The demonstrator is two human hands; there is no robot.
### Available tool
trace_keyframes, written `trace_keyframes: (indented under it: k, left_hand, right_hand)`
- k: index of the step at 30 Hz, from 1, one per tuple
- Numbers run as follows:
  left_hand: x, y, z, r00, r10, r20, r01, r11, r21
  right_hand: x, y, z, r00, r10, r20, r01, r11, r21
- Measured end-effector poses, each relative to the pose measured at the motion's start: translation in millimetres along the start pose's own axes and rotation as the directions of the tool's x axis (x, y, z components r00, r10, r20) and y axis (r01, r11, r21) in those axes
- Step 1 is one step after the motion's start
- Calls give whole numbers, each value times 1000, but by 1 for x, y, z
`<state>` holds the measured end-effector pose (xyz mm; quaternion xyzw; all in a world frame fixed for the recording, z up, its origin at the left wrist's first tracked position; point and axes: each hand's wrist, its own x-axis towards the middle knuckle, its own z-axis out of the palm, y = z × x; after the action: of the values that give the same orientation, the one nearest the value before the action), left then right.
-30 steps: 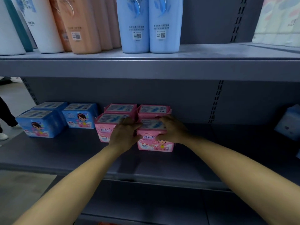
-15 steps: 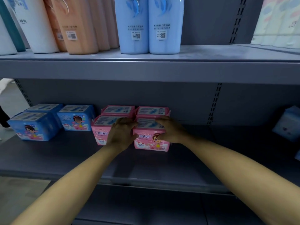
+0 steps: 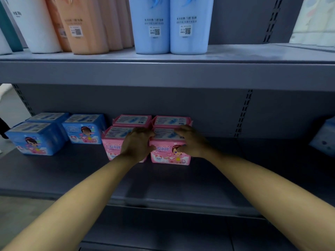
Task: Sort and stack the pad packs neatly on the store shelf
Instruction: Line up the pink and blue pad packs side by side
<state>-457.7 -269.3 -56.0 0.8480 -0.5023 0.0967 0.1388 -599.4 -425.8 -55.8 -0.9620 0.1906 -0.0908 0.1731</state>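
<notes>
Head view shows left hand (image 3: 138, 144) and right hand (image 3: 192, 142) gripping the front pink pack (image 3: 170, 151), likely light, soft and squashy, best held by its sides.

Grey metal store shelving (image 3: 163, 73) fills the view, dim bluish light. Back panel (image 3: 199, 109) grey, with slotted upright strips (image 3: 243, 113) at right and far left. Upper shelf board (image 3: 235, 53) carries tall bottles: two light blue (image 3: 170, 24), peach ones (image 3: 87, 26), white (image 3: 36, 24). Pale packs at far top right (image 3: 315, 20), blurred, maybe tissue. Lower shelf deck (image 3: 235, 178) dark grey. Pale blue box (image 3: 324, 140) at right edge. Grey floor (image 3: 10, 109) visible past the left end of the unit.
</notes>
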Motion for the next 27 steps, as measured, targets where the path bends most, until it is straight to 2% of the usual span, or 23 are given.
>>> trace_keyframes:
  k: [9,16,27]
  left_hand:
    - [9,1,-1,1000,1,16,-1,1000,-7]
    - [12,-9,-15,991,57,119,-40,989,-142]
    - [12,-22,-17,978,-13,208,6,999,37]
  right_hand:
    - [6,2,1,1000,14,-9,-14,1000,-11]
    - [2,-1,1,1000,14,-4,-14,997,-71]
    - [0,-4,4,999,49,13,-49,999,-5]
